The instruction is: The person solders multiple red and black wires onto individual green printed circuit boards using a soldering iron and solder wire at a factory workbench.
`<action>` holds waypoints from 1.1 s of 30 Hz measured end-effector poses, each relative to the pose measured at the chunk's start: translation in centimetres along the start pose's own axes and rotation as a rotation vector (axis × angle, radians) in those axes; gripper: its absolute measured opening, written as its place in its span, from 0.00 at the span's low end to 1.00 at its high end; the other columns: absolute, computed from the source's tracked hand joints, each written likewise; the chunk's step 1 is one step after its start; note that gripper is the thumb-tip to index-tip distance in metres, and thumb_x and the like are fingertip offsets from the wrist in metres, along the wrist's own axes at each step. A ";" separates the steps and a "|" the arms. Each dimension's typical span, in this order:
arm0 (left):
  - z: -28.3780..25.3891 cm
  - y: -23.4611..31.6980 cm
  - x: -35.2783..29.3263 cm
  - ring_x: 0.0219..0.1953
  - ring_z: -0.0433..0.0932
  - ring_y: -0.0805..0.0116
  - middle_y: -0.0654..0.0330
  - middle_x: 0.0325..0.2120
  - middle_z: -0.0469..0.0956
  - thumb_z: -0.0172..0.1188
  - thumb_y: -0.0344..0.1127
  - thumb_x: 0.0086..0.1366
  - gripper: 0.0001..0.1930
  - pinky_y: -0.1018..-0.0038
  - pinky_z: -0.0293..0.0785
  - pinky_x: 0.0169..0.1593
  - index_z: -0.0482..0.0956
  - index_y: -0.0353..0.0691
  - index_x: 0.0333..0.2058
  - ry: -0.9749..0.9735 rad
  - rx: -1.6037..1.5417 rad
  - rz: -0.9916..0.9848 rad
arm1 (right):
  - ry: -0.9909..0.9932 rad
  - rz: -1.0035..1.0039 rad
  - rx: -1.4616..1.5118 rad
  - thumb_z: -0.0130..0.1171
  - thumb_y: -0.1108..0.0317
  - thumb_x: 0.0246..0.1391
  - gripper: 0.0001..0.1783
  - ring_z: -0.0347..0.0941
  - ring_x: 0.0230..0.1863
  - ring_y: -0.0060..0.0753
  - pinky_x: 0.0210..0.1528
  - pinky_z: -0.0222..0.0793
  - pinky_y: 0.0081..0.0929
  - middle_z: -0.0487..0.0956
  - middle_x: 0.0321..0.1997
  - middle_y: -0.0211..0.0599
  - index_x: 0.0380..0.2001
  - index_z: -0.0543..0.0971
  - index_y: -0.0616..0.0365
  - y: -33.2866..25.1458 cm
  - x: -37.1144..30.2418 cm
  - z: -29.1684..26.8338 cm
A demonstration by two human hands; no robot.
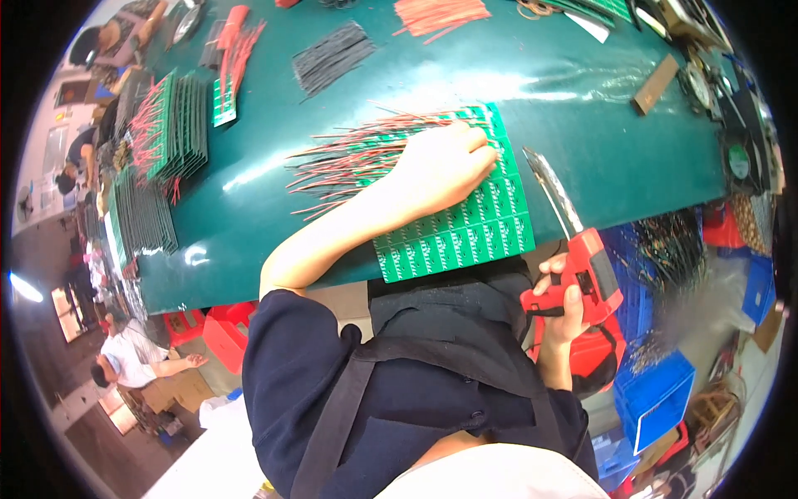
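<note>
A green circuit board panel lies on the table in front of me, at its near edge. Many red and black wires lie over its far part and stick out to the left. My left hand rests on the panel with curled fingers near the far right corner; what they pinch, if anything, is hidden. At the right, just off the table's front edge, my right hand grips a red soldering gun by its handle. Its long metal tip points up and left, apart from the panel.
Wired green panels stand stacked at the left. Bundles of black wires and red wires lie farther back on the green table. A brown bar lies far right. Blue crates stand below right. Other people sit at the left.
</note>
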State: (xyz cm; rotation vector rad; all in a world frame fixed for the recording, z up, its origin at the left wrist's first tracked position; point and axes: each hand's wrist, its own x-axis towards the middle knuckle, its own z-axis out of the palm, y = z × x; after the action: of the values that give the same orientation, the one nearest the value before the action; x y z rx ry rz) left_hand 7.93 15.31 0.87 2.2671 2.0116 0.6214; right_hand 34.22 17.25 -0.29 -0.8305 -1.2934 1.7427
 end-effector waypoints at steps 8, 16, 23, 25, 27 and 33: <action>-5.7 -10.7 -2.7 0.39 0.75 0.61 0.61 0.33 0.75 0.56 0.37 0.58 0.08 0.69 0.72 0.41 0.78 0.44 0.35 0.098 0.318 -0.390 | -0.009 -0.064 0.005 0.48 0.60 0.53 0.22 0.70 0.22 0.27 0.25 0.68 0.19 0.72 0.35 0.49 0.40 0.69 0.72 0.3 0.1 0.2; -3.9 -16.4 -2.8 0.37 0.75 0.61 0.61 0.30 0.74 0.57 0.40 0.58 0.09 0.69 0.73 0.40 0.77 0.45 0.35 0.140 0.500 -0.413 | -0.013 -0.120 -0.046 0.49 0.58 0.53 0.23 0.70 0.22 0.28 0.24 0.68 0.19 0.72 0.35 0.49 0.40 0.69 0.72 -0.5 0.9 0.6; -3.5 -17.3 -2.3 0.35 0.76 0.62 0.60 0.28 0.74 0.55 0.37 0.59 0.06 0.66 0.75 0.36 0.75 0.42 0.29 0.111 0.616 -0.367 | -0.049 -0.163 -0.083 0.50 0.59 0.52 0.23 0.70 0.23 0.29 0.21 0.68 0.19 0.72 0.36 0.49 0.42 0.69 0.72 -2.9 2.4 0.3; -4.0 -17.2 -2.4 0.35 0.76 0.60 0.59 0.28 0.74 0.54 0.37 0.59 0.07 0.65 0.75 0.36 0.74 0.41 0.31 0.121 0.578 -0.353 | -0.027 -0.219 -0.178 0.51 0.61 0.52 0.23 0.70 0.25 0.30 0.21 0.69 0.19 0.72 0.36 0.50 0.43 0.68 0.72 -3.6 2.7 -0.1; -5.1 -17.2 -2.7 0.36 0.75 0.59 0.58 0.28 0.74 0.53 0.37 0.60 0.07 0.65 0.75 0.36 0.73 0.41 0.32 0.129 0.545 -0.343 | -0.068 -0.184 -0.182 0.55 0.60 0.49 0.24 0.73 0.34 0.37 0.23 0.73 0.23 0.74 0.37 0.48 0.42 0.71 0.71 -4.9 3.0 -0.9; -12.6 -15.3 -5.0 0.36 0.75 0.52 0.52 0.30 0.73 0.49 0.36 0.63 0.08 0.62 0.73 0.38 0.70 0.40 0.37 -0.235 0.494 -0.330 | -0.134 -0.351 -0.228 0.52 0.59 0.50 0.25 0.70 0.35 0.37 0.22 0.70 0.19 0.70 0.37 0.50 0.42 0.68 0.74 -7.0 3.8 0.1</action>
State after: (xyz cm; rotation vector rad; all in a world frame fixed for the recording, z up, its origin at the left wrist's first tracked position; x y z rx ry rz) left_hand -10.96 10.03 6.61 2.0065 2.5329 -0.1807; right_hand 33.87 21.71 6.35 -0.5733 -1.6412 1.4091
